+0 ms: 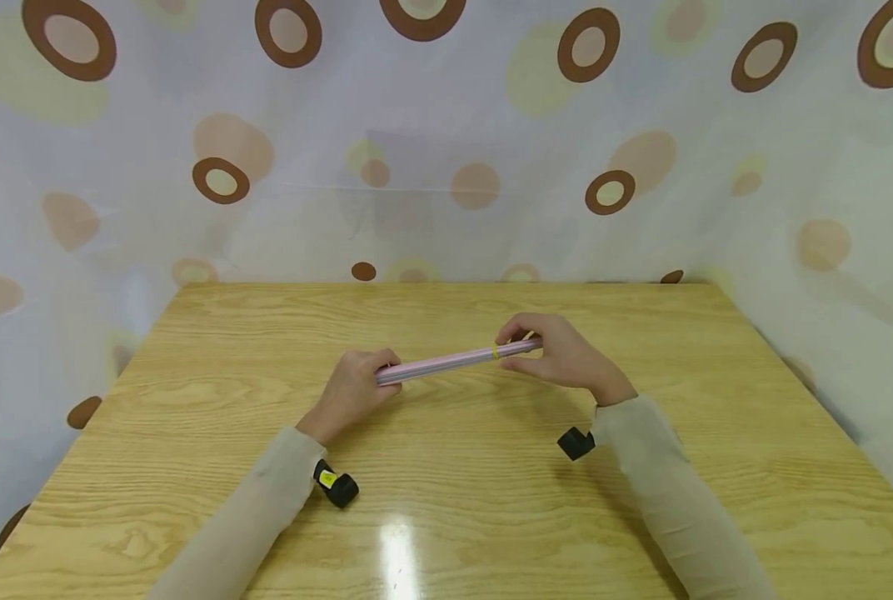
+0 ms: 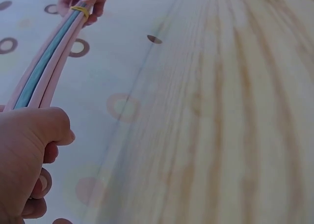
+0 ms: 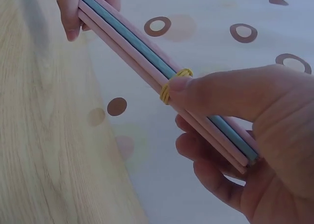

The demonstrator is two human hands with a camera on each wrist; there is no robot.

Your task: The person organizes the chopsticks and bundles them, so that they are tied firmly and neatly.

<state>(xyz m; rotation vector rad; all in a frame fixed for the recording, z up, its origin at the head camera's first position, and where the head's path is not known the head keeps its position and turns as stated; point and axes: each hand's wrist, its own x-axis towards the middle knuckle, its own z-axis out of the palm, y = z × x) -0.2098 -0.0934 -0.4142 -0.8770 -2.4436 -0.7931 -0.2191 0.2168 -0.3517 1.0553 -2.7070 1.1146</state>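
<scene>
A bundle of rods (image 1: 457, 361), pink with a blue one among them, is held level above the middle of the worktop (image 1: 446, 500), one end in each hand; the left hand (image 1: 352, 392) has its fingers (image 2: 46, 128) curled tight round the bundle's left end, the thumb over the top; the right hand (image 1: 562, 354) holds the right end, thumb pressed on top and fingers (image 3: 206, 150) curled underneath, so the rods lie pinched between them. A yellow band (image 3: 171, 84) is wrapped round the bundle just beside the tip of the right thumb, near the right end; in the left wrist view the band (image 2: 81, 10) shows at the far end of the rods, right against the other hand's fingers. The bundle tilts slightly, its right end a little higher in the head view. Both forearms wear pale sleeves (image 1: 259, 508); a black wrist camera (image 1: 336, 485) sits under the left wrist and another (image 1: 576, 442) under the right. A curtain (image 1: 446, 142) with brown and beige rings hangs behind and beside the worktop.
</scene>
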